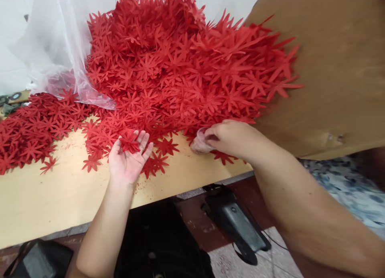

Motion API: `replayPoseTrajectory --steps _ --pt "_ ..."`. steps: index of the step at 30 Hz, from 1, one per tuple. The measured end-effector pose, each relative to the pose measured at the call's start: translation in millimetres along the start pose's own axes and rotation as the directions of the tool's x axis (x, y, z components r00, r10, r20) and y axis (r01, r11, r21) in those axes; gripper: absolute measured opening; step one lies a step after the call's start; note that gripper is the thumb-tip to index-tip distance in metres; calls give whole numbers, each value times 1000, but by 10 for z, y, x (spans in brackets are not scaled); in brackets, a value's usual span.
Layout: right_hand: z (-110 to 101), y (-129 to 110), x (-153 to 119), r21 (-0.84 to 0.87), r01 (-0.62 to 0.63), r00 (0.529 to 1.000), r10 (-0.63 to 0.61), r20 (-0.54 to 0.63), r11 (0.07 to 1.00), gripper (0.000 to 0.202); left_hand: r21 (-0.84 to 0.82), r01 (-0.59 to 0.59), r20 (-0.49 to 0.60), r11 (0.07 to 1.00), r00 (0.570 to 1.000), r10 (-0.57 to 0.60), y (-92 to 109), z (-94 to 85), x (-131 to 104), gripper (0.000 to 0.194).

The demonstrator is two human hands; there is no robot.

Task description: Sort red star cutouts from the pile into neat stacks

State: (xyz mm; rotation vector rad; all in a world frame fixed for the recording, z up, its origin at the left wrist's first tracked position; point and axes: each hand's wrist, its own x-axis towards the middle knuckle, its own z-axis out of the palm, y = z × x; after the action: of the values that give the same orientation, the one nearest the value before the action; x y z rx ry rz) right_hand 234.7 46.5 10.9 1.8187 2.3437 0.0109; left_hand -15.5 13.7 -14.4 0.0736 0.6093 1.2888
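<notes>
Palm up above the front of the table, my left hand holds a red flower made of narrow petals, resting across its fingers. The fingers are stretched out. My right hand is at a small clear plastic cup, with its fingertips bent together at the rim. What is between those fingertips, if anything, is hidden. Loose red flower cutouts lie on the table between my hands. Behind them rises a large heap of red flower cutouts.
A clear plastic bag stands at the left of the heap. More dark red cutouts spread over the left of the table. A brown board stands on the right. Below the table edge is a black speaker-like box.
</notes>
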Motion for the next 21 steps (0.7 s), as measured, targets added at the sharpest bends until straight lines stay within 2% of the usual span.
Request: replayPoseTrajectory --steps 3,5,8,10,12,13,16,18,21 --pt "-43 -26 53 23 -70 991 67 112 997 25 13 9 1 1000 1000 -9 -41 -5 8 38" --pt "-66 -9 48 59 -60 992 53 118 996 25 24 23 -9 999 1000 -22 -57 -8 12 38" --pt "-68 72 -1 167 -107 994 110 -3 980 19 28 29 -18 999 999 -29 -61 -19 19 38" --pt "-54 140 -34 218 -148 973 182 -144 965 18 26 23 -15 999 1000 -23 -56 -32 25 38" --pt "-31 198 -47 234 -156 952 209 -223 960 22 29 19 -10 999 1000 -19 -53 -45 30 38" --pt "-15 222 -43 253 -148 956 204 -210 956 24 30 19 -7 999 1000 -19 -52 -51 30 37" --pt "53 291 -1 399 -144 982 179 -54 906 28 28 16 -8 999 1000 -16 -51 -61 23 38" --pt "113 346 41 550 -155 985 169 26 821 30 27 12 -12 1000 1000 -11 -48 -63 16 39" --pt "188 428 92 755 -186 978 194 80 628 32 29 5 -19 1000 1000 -5 -43 -64 15 39"
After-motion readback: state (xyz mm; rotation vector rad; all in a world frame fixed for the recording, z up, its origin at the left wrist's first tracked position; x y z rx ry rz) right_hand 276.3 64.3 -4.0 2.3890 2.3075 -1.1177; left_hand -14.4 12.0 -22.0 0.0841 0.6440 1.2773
